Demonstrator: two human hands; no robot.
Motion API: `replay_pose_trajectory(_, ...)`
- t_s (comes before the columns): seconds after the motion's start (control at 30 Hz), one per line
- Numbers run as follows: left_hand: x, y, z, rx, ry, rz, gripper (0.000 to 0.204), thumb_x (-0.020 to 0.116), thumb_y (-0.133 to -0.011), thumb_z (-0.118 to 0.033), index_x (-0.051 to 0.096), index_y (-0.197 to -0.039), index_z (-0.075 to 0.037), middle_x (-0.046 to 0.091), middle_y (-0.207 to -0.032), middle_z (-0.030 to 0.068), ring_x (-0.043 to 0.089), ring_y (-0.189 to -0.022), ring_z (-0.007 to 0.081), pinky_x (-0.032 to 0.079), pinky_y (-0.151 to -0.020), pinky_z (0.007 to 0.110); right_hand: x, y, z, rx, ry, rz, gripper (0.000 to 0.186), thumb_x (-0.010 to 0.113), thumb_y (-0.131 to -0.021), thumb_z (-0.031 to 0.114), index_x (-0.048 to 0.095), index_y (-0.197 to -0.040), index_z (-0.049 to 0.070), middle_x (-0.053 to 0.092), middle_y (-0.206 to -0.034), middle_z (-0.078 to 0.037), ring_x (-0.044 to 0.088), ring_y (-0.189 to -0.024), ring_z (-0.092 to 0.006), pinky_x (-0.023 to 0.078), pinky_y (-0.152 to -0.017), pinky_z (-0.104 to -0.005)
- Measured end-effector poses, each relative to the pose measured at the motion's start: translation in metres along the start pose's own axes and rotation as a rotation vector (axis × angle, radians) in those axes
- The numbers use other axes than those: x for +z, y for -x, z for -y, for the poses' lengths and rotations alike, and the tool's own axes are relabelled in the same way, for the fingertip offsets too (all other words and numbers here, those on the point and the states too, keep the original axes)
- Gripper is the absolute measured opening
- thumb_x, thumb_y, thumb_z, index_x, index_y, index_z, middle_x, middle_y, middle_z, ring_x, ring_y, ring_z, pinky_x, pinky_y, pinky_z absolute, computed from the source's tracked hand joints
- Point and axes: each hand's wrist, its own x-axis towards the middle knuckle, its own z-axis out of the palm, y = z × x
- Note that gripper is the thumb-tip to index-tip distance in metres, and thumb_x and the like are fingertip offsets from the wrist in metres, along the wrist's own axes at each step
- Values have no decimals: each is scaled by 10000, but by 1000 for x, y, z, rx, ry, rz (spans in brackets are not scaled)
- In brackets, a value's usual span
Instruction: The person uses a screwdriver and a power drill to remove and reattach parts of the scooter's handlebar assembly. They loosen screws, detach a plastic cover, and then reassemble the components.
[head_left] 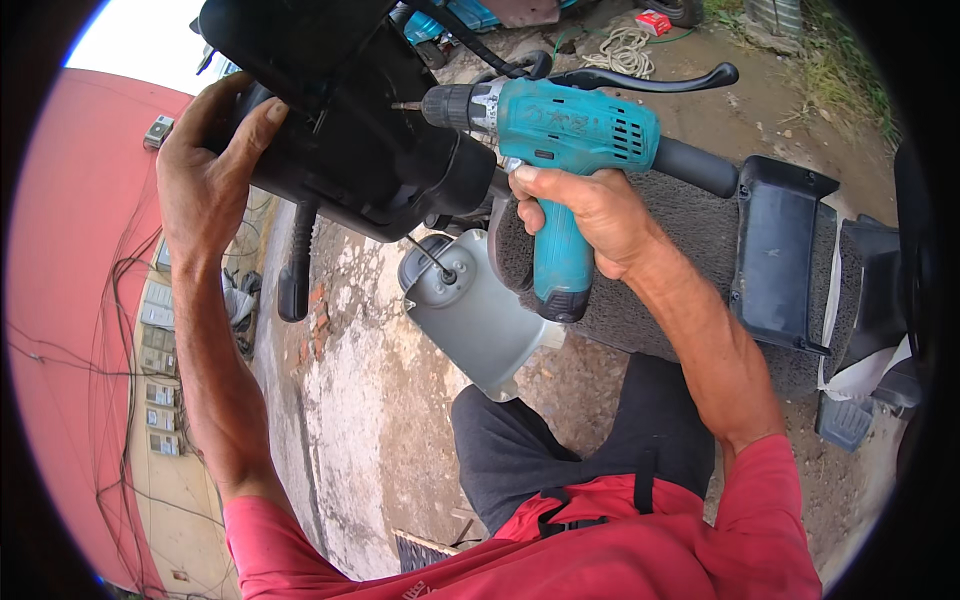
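Note:
My right hand (595, 215) is wrapped round the handle of a teal cordless drill (570, 120). The drill points left, and its bit is close to a black plastic housing (350, 150) on a vehicle's handlebar; I cannot tell if the tip touches it. With my left hand (215, 150) I grip the housing's left edge, thumb on the front and fingers mostly hidden behind. Below the housing is a light grey plastic panel (490, 335) with a round mirror-like part (440, 270) and a thin stem by its upper end.
A black handlebar grip (297, 265) hangs at left; another grip (695, 165) and a lever (650, 80) extend right. A black plastic cover (785, 255) lies on a dark textured surface (650, 310). Coiled rope (625, 52) lies behind. Wires run along a pink wall (70, 250).

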Motion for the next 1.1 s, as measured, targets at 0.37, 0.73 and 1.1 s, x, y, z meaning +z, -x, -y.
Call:
replay_pose_trajectory(0.37, -1, -7, -2, 5, 40, 34, 681, 835, -836, -523, 697, -1307, -51, 745, -1096, 194, 738, -1024, 321, 622, -902, 418, -4, -1, 1, -3, -12, -1, 190, 724, -932, 199, 654, -1012, 41, 633, -842, -33, 622, -690, -122, 520, -643, -299)
replay_pose_trajectory(0.73, -3, -8, -3, 27, 2, 21, 666, 828, -849, -520, 702, -1301, -47, 747, -1126, 187, 728, -1037, 311, 613, -914, 421, -6, 2, 5, 6, -31, 19, 189, 716, -938, 186, 644, -1024, 35, 628, -868, -35, 622, -705, -122, 528, -661, -303)
replay_pose_trajectory(1.1, -1, -9, -4, 19, 45, 32, 640, 832, -856, -494, 710, -1295, -45, 760, -1094, 166, 738, -1005, 278, 605, -892, 367, -5, 5, 13, 30, 17, -3, 189, 710, -940, 192, 642, -1021, 35, 622, -874, -32, 613, -712, -123, 529, -671, -306)
